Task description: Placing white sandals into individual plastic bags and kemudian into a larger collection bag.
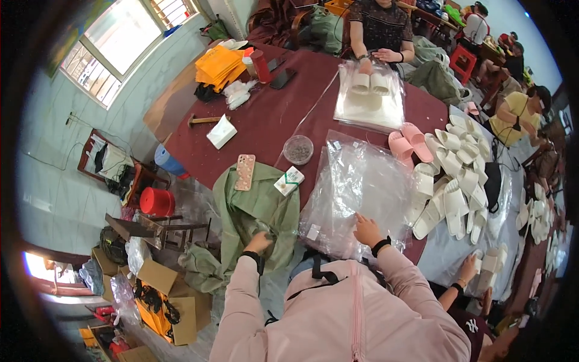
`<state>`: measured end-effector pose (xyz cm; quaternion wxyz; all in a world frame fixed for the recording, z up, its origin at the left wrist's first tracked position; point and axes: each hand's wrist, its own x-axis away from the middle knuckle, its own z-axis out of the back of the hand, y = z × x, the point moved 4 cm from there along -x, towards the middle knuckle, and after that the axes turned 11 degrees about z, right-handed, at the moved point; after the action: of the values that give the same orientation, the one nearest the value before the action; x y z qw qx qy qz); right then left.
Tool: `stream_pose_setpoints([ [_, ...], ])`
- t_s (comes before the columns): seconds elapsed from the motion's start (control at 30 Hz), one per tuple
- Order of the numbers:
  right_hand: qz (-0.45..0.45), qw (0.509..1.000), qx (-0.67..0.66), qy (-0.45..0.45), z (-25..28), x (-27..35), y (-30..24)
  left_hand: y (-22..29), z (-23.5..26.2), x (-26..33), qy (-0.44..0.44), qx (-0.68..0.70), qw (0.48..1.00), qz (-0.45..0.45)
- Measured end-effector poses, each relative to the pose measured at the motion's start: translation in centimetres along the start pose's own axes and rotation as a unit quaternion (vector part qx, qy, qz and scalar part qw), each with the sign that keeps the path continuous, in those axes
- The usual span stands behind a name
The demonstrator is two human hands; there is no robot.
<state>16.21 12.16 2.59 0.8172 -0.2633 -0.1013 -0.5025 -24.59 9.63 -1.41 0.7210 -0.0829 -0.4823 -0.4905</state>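
My left hand (259, 242) rests at the green cloth sack (250, 205) on the near left of the table, its fingers closed; what they hold, if anything, is hidden. My right hand (367, 231) lies on a stack of clear plastic bags (356, 187), fingers stretched out and holding nothing. On the sack lie a pink patterned phone (245, 172) and a small white and green box (289, 181). Right of the bags are a pair of pink slippers (411, 145) and a heap of cream slippers (452, 202).
Across the dark red table (223, 145), a person handles cream slippers on another bag stack (369, 108). A round clear tub (298, 149), white tissue pack (221, 132), hammer (205, 120) and orange packets (219, 66) stand about. Another person's hand (467, 269) is at my right.
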Motion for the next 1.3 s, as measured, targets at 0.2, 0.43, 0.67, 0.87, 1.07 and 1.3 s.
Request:
stream_pose_setpoints([
  [0.2,-0.021,1.000,-0.007,0.017,-0.6,1.0,1.1,2.8,-3.9,-2.0,0.060,-0.075,0.995,0.022],
  [0.43,-0.053,0.998,0.003,0.032,-0.7,2.0,0.6,2.1,-2.8,-2.9,0.007,0.088,0.992,-0.092],
  [0.67,-0.119,0.990,0.029,0.062,-2.4,3.2,-0.2,9.1,-1.2,0.1,-0.088,-0.201,0.974,-0.057],
  [0.87,-0.162,0.971,0.072,0.159,-4.6,3.8,-0.3,22.1,-0.2,3.7,0.097,-0.224,0.911,-0.333],
  [1.07,-0.202,0.959,0.011,0.199,-4.8,5.0,0.4,27.7,-7.2,0.7,0.092,-0.299,0.838,-0.447],
  [1.3,-0.184,0.802,-0.264,0.502,-3.6,9.3,0.2,29.9,-8.8,0.7,-0.068,0.164,0.926,-0.334],
])
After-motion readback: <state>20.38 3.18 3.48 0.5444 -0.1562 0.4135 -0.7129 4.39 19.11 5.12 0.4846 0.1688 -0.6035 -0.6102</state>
